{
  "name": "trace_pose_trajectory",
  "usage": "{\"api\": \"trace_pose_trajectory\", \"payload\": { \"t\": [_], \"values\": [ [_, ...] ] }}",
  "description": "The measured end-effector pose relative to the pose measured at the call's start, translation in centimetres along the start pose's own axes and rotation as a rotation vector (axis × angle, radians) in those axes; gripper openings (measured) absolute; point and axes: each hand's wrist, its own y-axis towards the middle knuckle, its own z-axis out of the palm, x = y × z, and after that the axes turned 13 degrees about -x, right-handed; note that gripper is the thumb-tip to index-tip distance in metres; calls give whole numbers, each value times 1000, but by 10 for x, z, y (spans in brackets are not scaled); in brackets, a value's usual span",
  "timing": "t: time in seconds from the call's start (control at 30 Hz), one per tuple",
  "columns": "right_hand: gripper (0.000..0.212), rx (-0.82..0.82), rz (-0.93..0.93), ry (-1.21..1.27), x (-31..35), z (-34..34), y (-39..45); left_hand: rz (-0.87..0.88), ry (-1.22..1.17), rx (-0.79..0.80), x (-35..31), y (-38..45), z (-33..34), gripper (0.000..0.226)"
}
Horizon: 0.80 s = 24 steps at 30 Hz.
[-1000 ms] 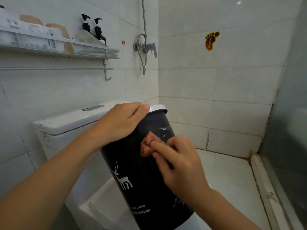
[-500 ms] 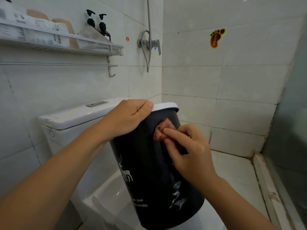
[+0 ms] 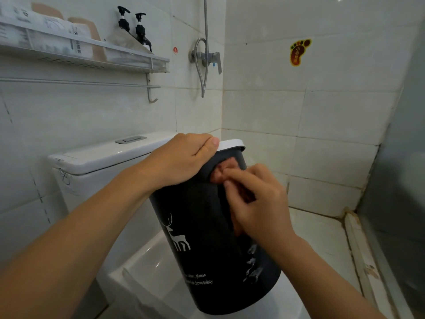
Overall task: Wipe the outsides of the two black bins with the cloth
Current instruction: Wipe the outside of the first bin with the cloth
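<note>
Black bin [image 3: 207,226] up in the air, tilted, right over the closed toilet lid [image 3: 149,268] and just in front of the cistern [image 3: 103,157]. Left hand [image 3: 181,160] clamps the bin's top edge, fingers curled over the white rim [image 3: 232,143]. Right hand [image 3: 259,203] is against the bin's upper side, fingertips pinching a small reddish-brown cloth [image 3: 224,169] and pressing it to the black wall just under the rim. White deer print [image 3: 176,236] faces us on the bin (lettering below it). Above the cistern, a wall shelf [image 3: 92,56] carries two black pump bottles [image 3: 135,28]; a shower mixer [image 3: 207,57] sits to its right.
</note>
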Motion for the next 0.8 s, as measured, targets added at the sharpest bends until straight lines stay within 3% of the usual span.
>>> {"api": "trace_pose_trajectory", "payload": {
  "t": [0.13,0.33,0.53,0.6,0.73,0.8],
  "values": [
    [20,-63,264,-64,-17,-2,9,-8,33,-2,-4,-2,1,46],
    [21,38,-90,19,-9,0,-13,-23,62,-26,4,-1,-1,48],
    [20,72,323,-118,-33,-4,-11,-73,70,-59,19,-2,-4,47],
    [21,78,285,-107,-27,-5,-14,-85,85,-64,21,-1,-3,47],
    [24,200,-8,39,-8,-5,-20,-83,91,-88,27,2,-3,45],
    [19,219,-7,-6,-13,-6,-22,-101,83,-91,31,2,-4,45]
  ]
}}
